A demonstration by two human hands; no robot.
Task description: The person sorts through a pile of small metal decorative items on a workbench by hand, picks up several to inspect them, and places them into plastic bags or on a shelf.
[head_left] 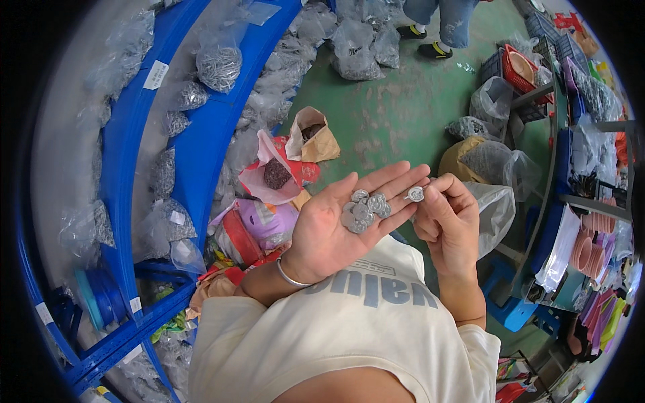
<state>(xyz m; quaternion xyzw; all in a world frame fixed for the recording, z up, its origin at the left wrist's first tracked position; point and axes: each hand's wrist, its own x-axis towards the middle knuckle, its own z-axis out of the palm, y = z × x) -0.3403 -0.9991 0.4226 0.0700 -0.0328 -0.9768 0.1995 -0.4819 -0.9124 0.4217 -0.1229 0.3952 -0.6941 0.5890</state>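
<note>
Palm up and fingers stretched out, my left hand (329, 218) holds a small heap of round silver metal discs (360, 213) in its hollow. The discs look shiny, and several overlap near the base of the fingers. Beside its fingertips, my right hand (449, 218) is closed in a pinch. Between its thumb and forefinger sits one round silver metal disc (416, 194) with a raised pattern on its face. A thin part seems to stick out from that disc, too small to make out. Both hands are held close together in front of my cream shirt (322, 322).
A blue metal shelf (127, 168) with clear bags of small parts stands at left. Open sacks, including a brown paper bag (312, 136), lie on the green floor (376, 114). At right is a cluttered rack (561, 134) beside a blue stool (508, 299). Another person's legs (440, 20) stand ahead.
</note>
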